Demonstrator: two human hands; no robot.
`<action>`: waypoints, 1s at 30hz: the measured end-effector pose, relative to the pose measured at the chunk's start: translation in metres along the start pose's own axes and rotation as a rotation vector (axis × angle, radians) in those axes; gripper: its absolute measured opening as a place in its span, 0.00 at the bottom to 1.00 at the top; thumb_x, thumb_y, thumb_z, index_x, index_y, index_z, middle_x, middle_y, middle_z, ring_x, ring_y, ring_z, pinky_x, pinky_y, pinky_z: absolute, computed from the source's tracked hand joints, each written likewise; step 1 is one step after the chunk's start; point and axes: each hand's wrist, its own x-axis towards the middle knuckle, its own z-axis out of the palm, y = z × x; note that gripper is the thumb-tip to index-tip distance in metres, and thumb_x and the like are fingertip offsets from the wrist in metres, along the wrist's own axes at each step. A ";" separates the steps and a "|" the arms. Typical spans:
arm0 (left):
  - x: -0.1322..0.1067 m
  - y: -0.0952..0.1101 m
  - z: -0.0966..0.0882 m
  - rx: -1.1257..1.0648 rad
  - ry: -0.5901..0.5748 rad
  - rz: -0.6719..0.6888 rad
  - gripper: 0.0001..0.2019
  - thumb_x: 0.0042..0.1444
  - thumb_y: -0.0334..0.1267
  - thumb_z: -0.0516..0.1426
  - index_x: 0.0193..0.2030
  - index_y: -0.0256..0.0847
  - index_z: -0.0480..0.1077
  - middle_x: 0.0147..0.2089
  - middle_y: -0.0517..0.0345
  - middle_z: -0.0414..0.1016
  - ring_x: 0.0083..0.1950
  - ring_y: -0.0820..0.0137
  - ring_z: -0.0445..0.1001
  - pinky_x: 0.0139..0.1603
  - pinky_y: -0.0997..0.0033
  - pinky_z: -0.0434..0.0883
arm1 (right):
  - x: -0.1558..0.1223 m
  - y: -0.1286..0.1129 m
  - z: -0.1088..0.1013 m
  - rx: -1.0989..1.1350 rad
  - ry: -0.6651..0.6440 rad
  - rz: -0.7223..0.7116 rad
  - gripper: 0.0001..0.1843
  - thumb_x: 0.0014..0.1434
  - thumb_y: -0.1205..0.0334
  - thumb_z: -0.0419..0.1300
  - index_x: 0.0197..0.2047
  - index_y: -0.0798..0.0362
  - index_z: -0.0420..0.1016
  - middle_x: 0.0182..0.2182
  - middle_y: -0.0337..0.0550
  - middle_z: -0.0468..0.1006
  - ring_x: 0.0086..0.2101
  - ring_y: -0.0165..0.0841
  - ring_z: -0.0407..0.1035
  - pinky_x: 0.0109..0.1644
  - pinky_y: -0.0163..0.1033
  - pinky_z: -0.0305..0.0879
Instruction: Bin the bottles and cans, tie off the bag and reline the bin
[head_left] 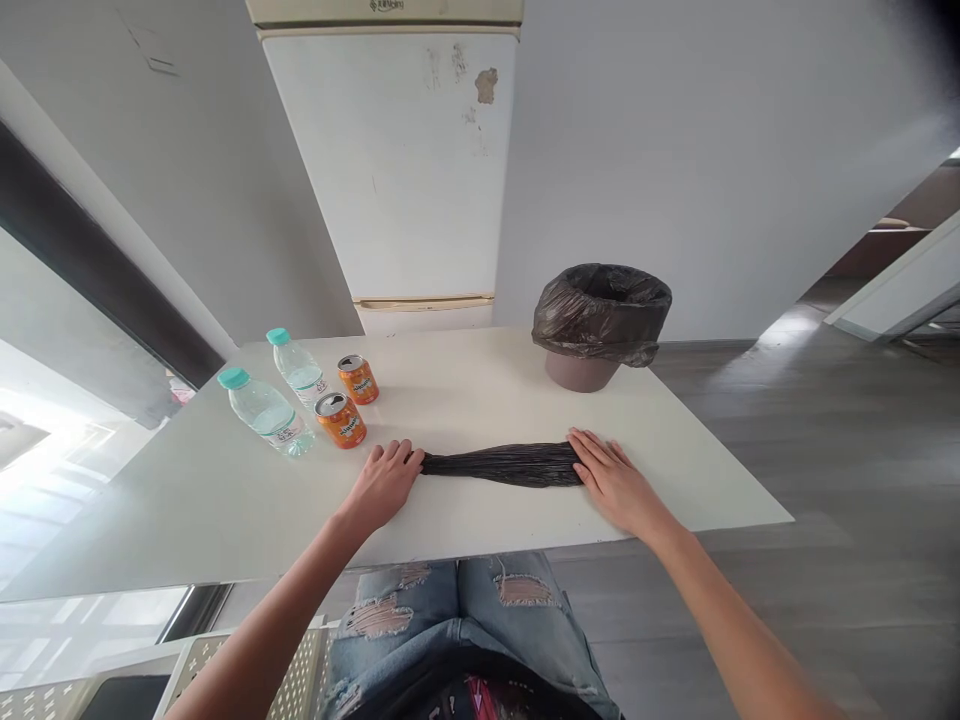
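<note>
A black plastic bag (502, 465), gathered into a long narrow strip, lies across the white table in front of me. My left hand (386, 480) is closed around its left end, fingers curled over the bunched plastic. At the wider right end, my right hand (611, 478) rests flat with its fingers stretched out over the bag's edge. Just beyond my left hand stands an orange drink can (341, 420), with a second orange can (358, 380) behind it. The part of the bag under my right fingers is hidden.
Two clear bottles with teal caps, a nearer bottle (266, 412) and a farther bottle (298, 368), stand left of the cans. A brown bin (581, 372) lined with a black bag (600, 315) is at the table's back right. Behind the table (465, 380) stands a white refrigerator (405, 170).
</note>
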 end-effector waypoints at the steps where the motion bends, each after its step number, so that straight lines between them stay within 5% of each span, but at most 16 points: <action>1: 0.001 0.001 -0.004 0.008 0.010 -0.011 0.15 0.76 0.35 0.44 0.50 0.38 0.72 0.48 0.43 0.74 0.48 0.53 0.71 0.48 0.53 0.65 | -0.001 0.002 0.000 0.016 -0.016 0.010 0.34 0.79 0.48 0.40 0.83 0.42 0.45 0.78 0.43 0.54 0.75 0.48 0.55 0.78 0.67 0.57; 4: 0.010 0.021 -0.018 -0.051 0.099 -0.019 0.19 0.76 0.48 0.49 0.58 0.35 0.70 0.59 0.37 0.74 0.58 0.49 0.71 0.57 0.49 0.67 | -0.003 0.003 0.002 0.050 -0.012 0.029 0.35 0.79 0.49 0.40 0.84 0.44 0.42 0.79 0.44 0.52 0.76 0.47 0.52 0.79 0.64 0.57; 7: 0.033 0.065 -0.023 -0.175 0.137 0.086 0.32 0.73 0.60 0.50 0.68 0.32 0.65 0.67 0.32 0.70 0.68 0.45 0.67 0.67 0.45 0.64 | -0.004 0.002 0.001 0.084 0.041 0.052 0.35 0.79 0.48 0.41 0.84 0.45 0.42 0.79 0.46 0.53 0.76 0.48 0.54 0.78 0.62 0.60; 12: 0.092 0.151 0.000 -0.219 0.079 0.315 0.38 0.71 0.62 0.51 0.72 0.28 0.62 0.73 0.29 0.66 0.74 0.46 0.63 0.72 0.49 0.61 | -0.006 -0.002 -0.004 0.142 0.063 -0.001 0.34 0.79 0.50 0.40 0.84 0.44 0.44 0.79 0.46 0.55 0.76 0.49 0.54 0.78 0.63 0.59; 15: 0.122 0.181 0.012 -0.207 0.050 0.388 0.37 0.72 0.62 0.50 0.69 0.25 0.64 0.66 0.30 0.71 0.65 0.49 0.69 0.64 0.52 0.67 | -0.007 -0.004 -0.005 0.206 0.048 -0.032 0.34 0.79 0.51 0.39 0.84 0.43 0.43 0.80 0.44 0.52 0.76 0.45 0.54 0.78 0.57 0.63; 20: 0.139 0.195 0.015 -0.209 0.033 0.344 0.19 0.75 0.41 0.48 0.61 0.30 0.69 0.56 0.36 0.73 0.57 0.53 0.72 0.55 0.54 0.70 | -0.008 -0.006 -0.011 0.227 0.045 -0.058 0.33 0.79 0.51 0.41 0.83 0.41 0.44 0.79 0.43 0.55 0.76 0.44 0.53 0.81 0.58 0.55; 23: 0.136 0.195 0.011 -0.232 0.042 0.312 0.15 0.73 0.31 0.45 0.55 0.31 0.70 0.55 0.36 0.73 0.57 0.53 0.73 0.55 0.54 0.72 | -0.009 -0.010 -0.019 0.342 0.179 0.091 0.37 0.77 0.44 0.49 0.82 0.42 0.48 0.79 0.46 0.55 0.77 0.48 0.51 0.80 0.60 0.54; 27: 0.130 0.195 0.002 -0.290 0.028 0.176 0.13 0.73 0.30 0.44 0.56 0.31 0.66 0.49 0.39 0.75 0.49 0.56 0.79 0.49 0.57 0.75 | -0.011 -0.036 -0.020 0.924 0.494 0.473 0.36 0.72 0.38 0.55 0.76 0.45 0.61 0.76 0.50 0.62 0.75 0.51 0.56 0.78 0.60 0.59; 30: 0.125 0.200 -0.005 -0.327 -0.017 0.158 0.13 0.73 0.34 0.48 0.60 0.31 0.63 0.42 0.43 0.78 0.39 0.59 0.82 0.36 0.63 0.75 | -0.003 -0.072 -0.011 1.399 0.430 0.575 0.36 0.69 0.36 0.58 0.70 0.49 0.68 0.73 0.55 0.68 0.71 0.54 0.63 0.72 0.61 0.68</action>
